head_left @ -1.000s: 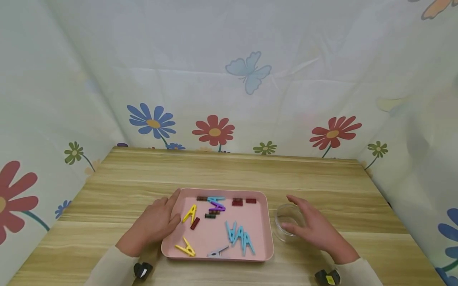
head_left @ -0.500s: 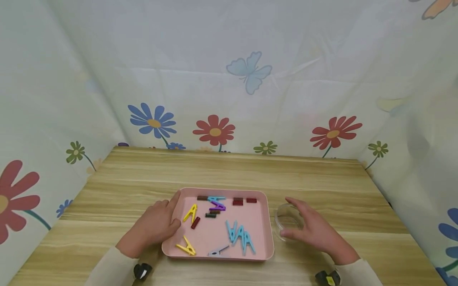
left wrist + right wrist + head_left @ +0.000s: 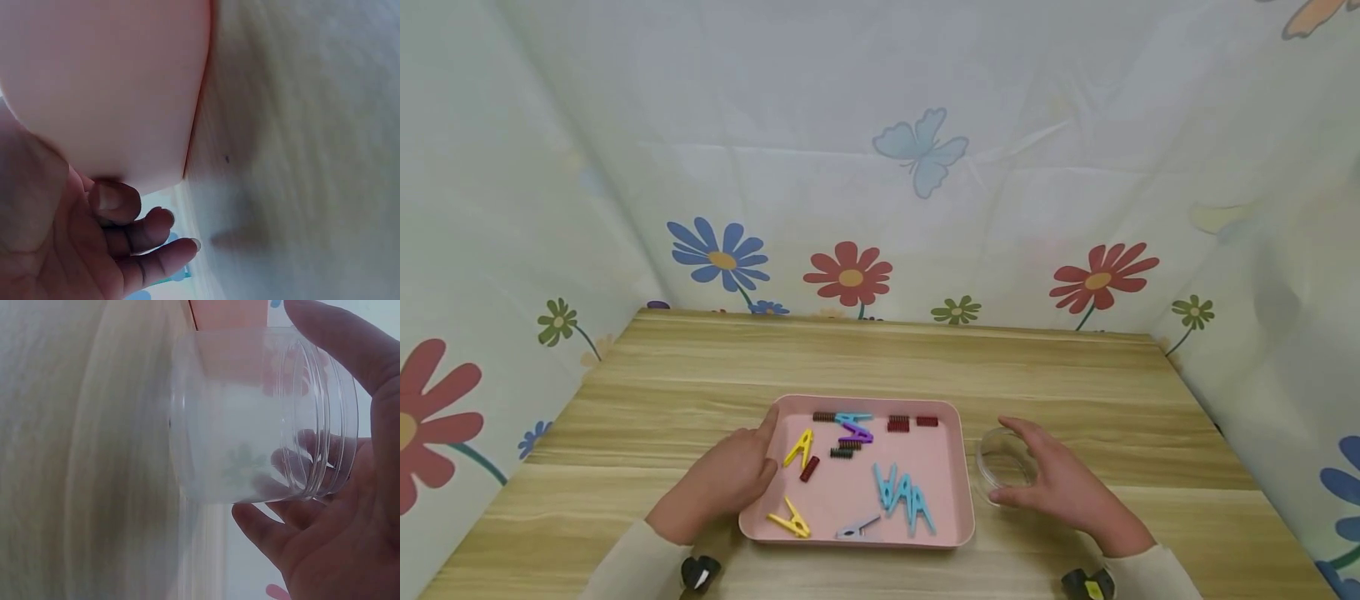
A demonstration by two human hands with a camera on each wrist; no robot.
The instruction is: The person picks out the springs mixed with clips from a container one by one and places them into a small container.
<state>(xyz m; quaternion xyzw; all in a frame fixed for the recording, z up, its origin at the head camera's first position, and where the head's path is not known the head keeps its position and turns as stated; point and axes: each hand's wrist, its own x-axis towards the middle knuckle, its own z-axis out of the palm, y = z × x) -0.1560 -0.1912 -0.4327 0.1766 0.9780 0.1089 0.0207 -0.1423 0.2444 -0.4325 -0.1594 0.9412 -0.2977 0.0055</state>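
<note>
My left hand [image 3: 730, 473] holds the left rim of a pink tray [image 3: 838, 492], thumb at the rim and index finger along the far left corner. In the left wrist view, other fingers [image 3: 156, 262] curl loosely below the tray's outer wall. Inside the tray lie yellow, blue, purple and grey clothespin halves, such as a yellow one [image 3: 799, 448], and several dark red, brown and dark green coil springs, such as a red one [image 3: 809, 469]. To the right, my right hand [image 3: 1063, 483] curves round a clear round jar [image 3: 231, 425] standing on the table, thumb and fingers at opposite sides.
Wood-grain table [image 3: 880, 358] under everything. A white curtain [image 3: 775, 167] printed with flowers and a butterfly hangs behind and at both sides. The jar stands close to the tray's right wall.
My right hand's thumb and fingers have drawn slightly closer round the jar. The left hand has shifted a little lower along the tray's rim. Tray and contents look unmoved.
</note>
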